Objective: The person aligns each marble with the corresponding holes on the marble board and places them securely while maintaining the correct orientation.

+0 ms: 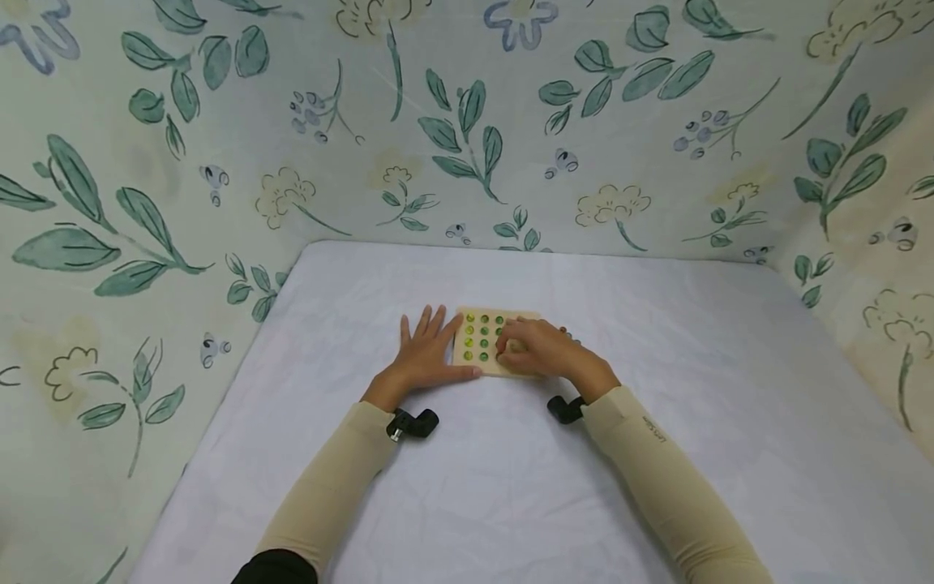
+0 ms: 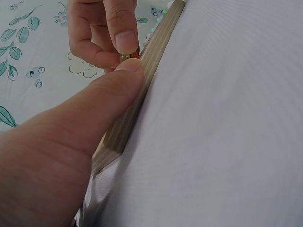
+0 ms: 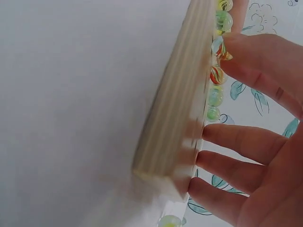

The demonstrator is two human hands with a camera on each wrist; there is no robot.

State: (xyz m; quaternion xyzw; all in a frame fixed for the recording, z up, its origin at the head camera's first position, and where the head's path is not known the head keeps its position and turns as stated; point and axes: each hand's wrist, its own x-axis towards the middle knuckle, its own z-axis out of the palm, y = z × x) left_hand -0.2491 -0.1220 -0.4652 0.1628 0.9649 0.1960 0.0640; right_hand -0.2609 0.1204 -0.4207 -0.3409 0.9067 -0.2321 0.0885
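Partly hidden, a marble (image 3: 218,47) sits pinched in the right hand (image 1: 540,347).

Board (image 1: 492,367) lies on the counter (image 1: 657,316), nearer the far edge than the near, a bit L of the midline. Marbles (image 1: 485,331) sit in rows on the board, at least 2 full cols on its L half. L hand (image 1: 429,353) rests on the counter along the board's L edge, thumb at its near-L corner, fingertips twd the counter's far edge. R hand (image 1: 540,347) is over the board's R half, pinching a marble (image 3: 219,48) there. A few loose marbles (image 1: 563,329) just past the board's R edge, part hidden behind R hand. Backdrop (image 1: 511,122) stands behind the far edge & along the L & R edges.
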